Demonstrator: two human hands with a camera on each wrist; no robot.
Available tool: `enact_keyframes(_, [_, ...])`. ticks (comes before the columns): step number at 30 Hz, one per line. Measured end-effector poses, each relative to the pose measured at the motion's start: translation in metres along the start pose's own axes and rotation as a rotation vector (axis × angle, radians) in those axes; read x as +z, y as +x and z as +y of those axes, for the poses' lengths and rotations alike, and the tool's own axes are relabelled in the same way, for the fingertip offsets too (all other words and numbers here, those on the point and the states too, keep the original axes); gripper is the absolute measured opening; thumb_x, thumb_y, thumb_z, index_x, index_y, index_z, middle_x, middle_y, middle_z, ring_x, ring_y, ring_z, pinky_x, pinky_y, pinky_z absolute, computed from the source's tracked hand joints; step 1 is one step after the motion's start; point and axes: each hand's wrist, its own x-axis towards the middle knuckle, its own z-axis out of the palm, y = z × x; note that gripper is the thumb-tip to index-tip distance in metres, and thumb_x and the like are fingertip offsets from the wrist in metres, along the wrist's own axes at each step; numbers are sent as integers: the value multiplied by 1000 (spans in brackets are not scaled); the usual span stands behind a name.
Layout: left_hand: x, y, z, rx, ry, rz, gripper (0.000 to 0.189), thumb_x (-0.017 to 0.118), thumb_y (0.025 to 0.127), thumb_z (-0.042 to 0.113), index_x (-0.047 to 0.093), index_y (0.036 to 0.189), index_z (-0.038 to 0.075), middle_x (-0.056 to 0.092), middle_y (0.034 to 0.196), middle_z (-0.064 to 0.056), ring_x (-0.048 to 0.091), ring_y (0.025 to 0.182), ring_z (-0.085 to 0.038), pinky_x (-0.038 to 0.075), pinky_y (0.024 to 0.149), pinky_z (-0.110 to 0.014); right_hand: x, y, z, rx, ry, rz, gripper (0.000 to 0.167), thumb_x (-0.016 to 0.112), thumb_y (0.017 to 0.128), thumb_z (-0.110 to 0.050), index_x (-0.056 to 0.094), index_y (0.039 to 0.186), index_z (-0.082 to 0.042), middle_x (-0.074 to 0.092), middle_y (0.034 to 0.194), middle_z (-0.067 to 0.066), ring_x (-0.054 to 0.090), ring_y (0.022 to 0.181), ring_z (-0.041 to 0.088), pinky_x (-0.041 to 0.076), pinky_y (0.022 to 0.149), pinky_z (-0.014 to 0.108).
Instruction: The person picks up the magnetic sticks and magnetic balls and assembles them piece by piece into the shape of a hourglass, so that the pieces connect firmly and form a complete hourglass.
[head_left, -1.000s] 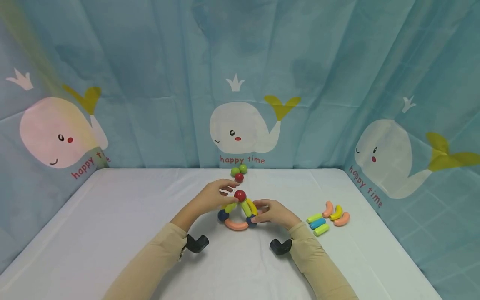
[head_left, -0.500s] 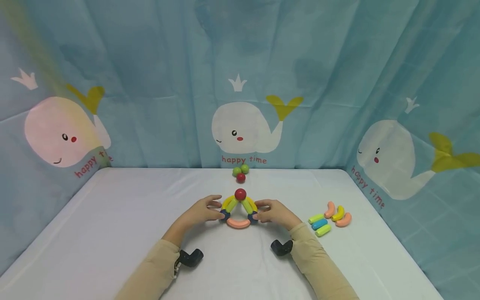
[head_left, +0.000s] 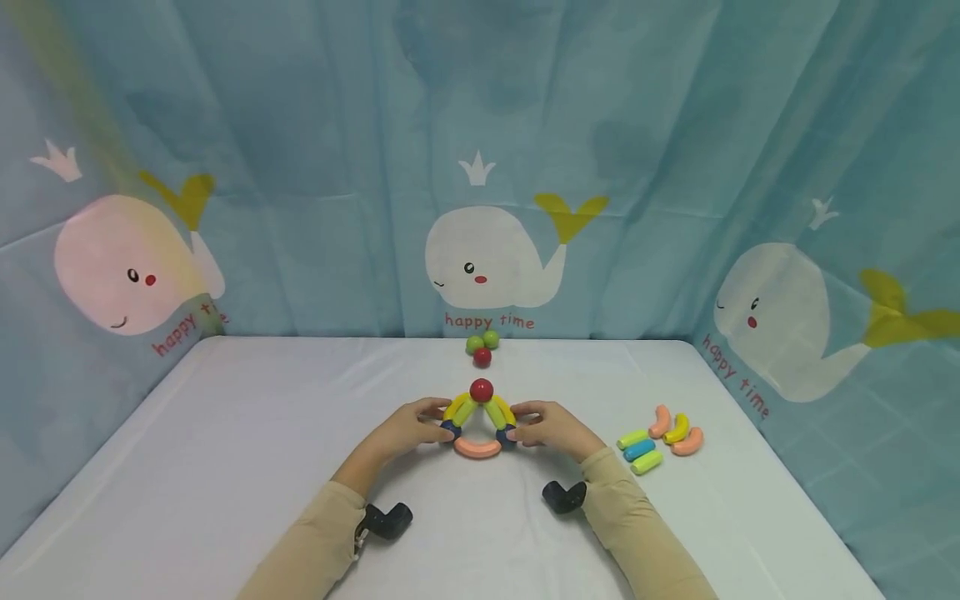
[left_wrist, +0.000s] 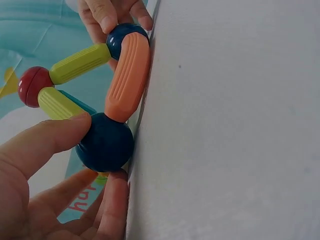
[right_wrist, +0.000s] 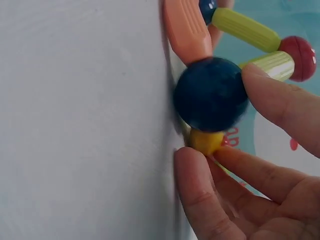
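Observation:
A frame of toy building sticks and balls stands mid-table in the head view. Its red ball [head_left: 482, 390] sits on top, with green straight sticks [left_wrist: 80, 64] sloping down to two dark blue balls. An orange curved stick [head_left: 477, 448] joins these balls at the front, and yellow curved sticks [head_left: 454, 406] show behind. My left hand [head_left: 408, 429] pinches the left blue ball [left_wrist: 106, 142], thumb on its near side and fingers beyond. Opposite, my right hand [head_left: 553, 428] holds the right blue ball [right_wrist: 211, 94] between thumb and fingers, fingertips close by a yellow stick [right_wrist: 206, 142].
Behind the frame lie two green balls [head_left: 475, 344] and a loose red ball [head_left: 482, 357]. To the right are straight sticks in green and blue [head_left: 640, 450], beside orange and yellow curved sticks [head_left: 677, 428]. A whale-printed curtain [head_left: 337, 250] borders the white table [head_left: 300, 392].
My left hand has come down from beside the top red ball to the left blue ball. The right hand has stayed at the right blue ball.

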Motion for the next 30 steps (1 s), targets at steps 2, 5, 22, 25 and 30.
enact_keyframes(2, [1,0,-1,-3,-5,3,64,80,82,24,56,140,17,61,133,-10,63,111,-23,54,93,-45,-3,-2,0,-8,7,26,47,79,84,-29,68,126,-10,70,122,8,70,91,14,57,88,38])
enact_keyframes(5, [2,0,-1,-7,-21,3,63,80,82,23,57,140,16,62,131,-10,63,109,-22,54,93,-43,-13,-8,3,-7,17,94,39,79,83,-27,72,118,-11,73,115,5,69,96,14,57,91,39])
enact_keyframes(22, [1,-1,-3,-8,-32,10,63,80,82,22,56,140,14,61,131,-11,62,108,-22,54,92,-41,-106,-56,56,-40,105,97,49,75,88,-16,60,132,-1,63,134,19,62,121,27,54,97,32])
enact_keyframes(25, [2,-1,-3,-8,-40,12,63,81,82,22,56,140,14,61,131,-12,62,109,-23,54,92,-41,-115,-59,62,24,87,111,48,74,88,-17,60,133,-4,64,134,16,65,116,22,54,93,41])
enact_keyframes(30, [1,-1,-1,-12,-30,16,63,81,82,22,56,140,14,61,131,-11,62,108,-22,54,91,-41,-124,-59,74,90,102,123,47,74,87,-17,62,132,-6,67,130,12,68,101,9,45,69,24])
